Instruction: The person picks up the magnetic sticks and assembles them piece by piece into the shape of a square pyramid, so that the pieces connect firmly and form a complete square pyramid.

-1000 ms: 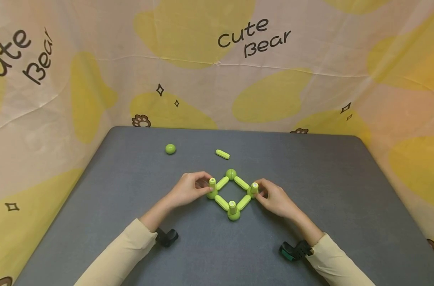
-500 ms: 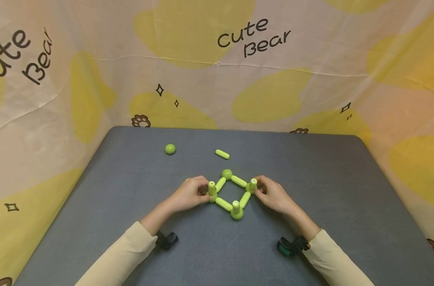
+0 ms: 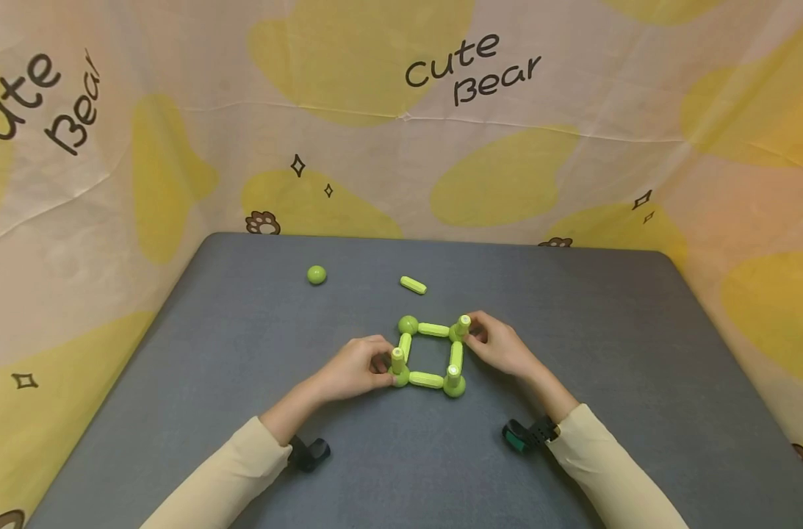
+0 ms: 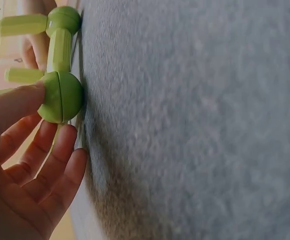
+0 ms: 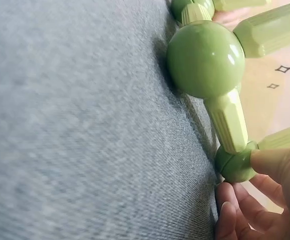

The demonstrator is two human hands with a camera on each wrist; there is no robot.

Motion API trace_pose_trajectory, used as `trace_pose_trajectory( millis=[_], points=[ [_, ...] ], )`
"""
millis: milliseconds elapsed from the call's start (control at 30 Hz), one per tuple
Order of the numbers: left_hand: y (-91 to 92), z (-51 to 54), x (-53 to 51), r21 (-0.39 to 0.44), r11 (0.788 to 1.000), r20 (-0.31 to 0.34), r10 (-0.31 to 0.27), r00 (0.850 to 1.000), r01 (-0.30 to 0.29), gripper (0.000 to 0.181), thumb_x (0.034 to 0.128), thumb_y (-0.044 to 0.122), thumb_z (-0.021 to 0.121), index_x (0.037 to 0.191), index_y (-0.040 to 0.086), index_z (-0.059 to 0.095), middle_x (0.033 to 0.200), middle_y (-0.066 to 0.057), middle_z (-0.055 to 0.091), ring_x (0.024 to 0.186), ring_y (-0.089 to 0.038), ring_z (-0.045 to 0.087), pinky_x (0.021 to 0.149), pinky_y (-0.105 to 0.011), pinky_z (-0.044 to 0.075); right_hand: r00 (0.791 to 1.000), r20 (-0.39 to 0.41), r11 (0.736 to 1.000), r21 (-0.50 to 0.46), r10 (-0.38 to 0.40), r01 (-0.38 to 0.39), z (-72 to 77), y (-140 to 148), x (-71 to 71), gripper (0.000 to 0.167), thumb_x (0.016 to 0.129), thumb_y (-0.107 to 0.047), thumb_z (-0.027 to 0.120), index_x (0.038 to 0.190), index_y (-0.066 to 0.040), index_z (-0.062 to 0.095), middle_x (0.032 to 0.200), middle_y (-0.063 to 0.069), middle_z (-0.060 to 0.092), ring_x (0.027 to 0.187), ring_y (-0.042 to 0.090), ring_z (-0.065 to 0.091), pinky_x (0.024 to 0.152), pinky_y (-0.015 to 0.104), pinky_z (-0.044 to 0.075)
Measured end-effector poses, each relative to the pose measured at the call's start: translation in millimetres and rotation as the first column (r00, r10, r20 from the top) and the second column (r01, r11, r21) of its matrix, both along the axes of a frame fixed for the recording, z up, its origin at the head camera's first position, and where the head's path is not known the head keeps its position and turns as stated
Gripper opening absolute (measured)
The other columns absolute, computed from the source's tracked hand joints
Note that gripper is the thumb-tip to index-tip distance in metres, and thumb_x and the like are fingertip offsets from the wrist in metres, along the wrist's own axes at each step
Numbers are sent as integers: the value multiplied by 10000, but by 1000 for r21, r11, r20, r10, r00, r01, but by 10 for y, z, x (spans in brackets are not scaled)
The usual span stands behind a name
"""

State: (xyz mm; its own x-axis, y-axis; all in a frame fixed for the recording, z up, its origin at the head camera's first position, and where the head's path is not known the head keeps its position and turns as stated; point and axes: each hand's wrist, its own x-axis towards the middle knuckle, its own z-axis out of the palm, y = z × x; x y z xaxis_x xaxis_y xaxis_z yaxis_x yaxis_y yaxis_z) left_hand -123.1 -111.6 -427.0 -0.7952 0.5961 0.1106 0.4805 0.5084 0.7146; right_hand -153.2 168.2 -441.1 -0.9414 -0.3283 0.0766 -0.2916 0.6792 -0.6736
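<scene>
A square frame of light green rods (image 3: 426,380) joined by green balls lies on the table in the head view. Upright rods rise from three corners; the far-left ball (image 3: 408,325) has none. My left hand (image 3: 355,371) pinches the near-left ball (image 4: 70,97) between thumb and fingers, its other fingers loosely bent beneath. Across the frame, my right hand (image 3: 500,347) pinches the far-right ball (image 5: 236,165). The near-right ball (image 5: 204,60) is untouched and looms large in the right wrist view.
Behind the frame, a loose green ball (image 3: 317,275) and a loose light green rod (image 3: 413,285) lie on the grey table (image 3: 606,330). A patterned cloth (image 3: 348,139) rises along the table's back and sides.
Both hands have turned the frame counterclockwise, from a diamond to a square facing me. The left hand came nearer to me and the right moved away. The loose pieces stayed put.
</scene>
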Motion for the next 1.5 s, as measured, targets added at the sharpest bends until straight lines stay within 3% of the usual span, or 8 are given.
trace_pose_trajectory(
  millis=[333, 500, 633, 833, 1067, 1300, 1500],
  points=[
    [90, 46, 87, -35, 997, 18, -73, 997, 74, 218, 741, 104, 750, 942, 108, 665, 870, 2, 632, 705, -43, 612, 642, -167, 498, 999, 48, 1000, -3, -22, 22, -2, -25, -56, 274, 879, -139, 588, 1143, -69, 559, 1033, 95, 645, 829, 194, 627, 685, 307, 498],
    [23, 107, -10, -40, 999, -29, -25, 999, 24, 184, 754, 80, 724, 930, 105, 678, 865, -3, 649, 707, -56, 610, 639, -194, 498, 999, 28, 1000, -22, -20, 20, -2, 42, 43, 294, 873, -112, 594, 1158, -61, 544, 1039, 98, 643, 835, 201, 623, 697, 315, 494],
    [-23, 152, -158, -30, 997, -54, 71, 996, -73, 178, 779, 107, 712, 953, 87, 679, 902, -22, 662, 726, -80, 623, 625, -210, 489, 1000, -3, 1000, -22, -12, 12, 21, 109, 185, 304, 863, -86, 603, 1162, -73, 547, 1030, 80, 643, 806, 163, 611, 668, 290, 485],
    [-2, 147, -348, -45, 984, -56, 172, 984, -174, 207, 793, 133, 706, 997, 110, 677, 969, -17, 652, 793, -109, 634, 648, -250, 490, 996, -24, 996, -22, 88, -89, 82, 153, 422, 276, 860, -72, 604, 1134, -79, 565, 1053, 56, 629, 794, 103, 598, 660, 246, 480],
    [89, 75, -453, -82, 984, -48, 155, 987, -159, 248, 790, 137, 700, 1037, 128, 678, 998, 4, 654, 823, -109, 637, 684, -263, 491, 975, -31, 976, -9, 218, -219, 92, 140, 619, 327, 833, -70, 648, 1142, -97, 547, 1073, 36, 564, 829, 110, 592, 676, 231, 493],
    [135, 38, -458, -114, 982, -67, 143, 987, -150, 219, 795, 156, 699, 1013, 148, 690, 936, 27, 650, 793, -105, 611, 681, -271, 464, 978, -132, 986, 29, 164, -162, 63, 25, 641, 297, 785, -137, 714, 1046, -140, 573, 927, -42, 530, 790, 132, 560, 681, 250, 485],
    [116, 20, -418, -120, 981, -80, 141, 987, -150, 196, 783, 167, 719, 975, 152, 688, 889, 36, 633, 731, -76, 595, 659, -257, 457, 983, -137, 993, 26, 119, -117, 51, 43, 572, 259, 791, -86, 705, 1006, -148, 574, 896, -43, 528, 788, 137, 560, 683, 261, 480]
  ],
)
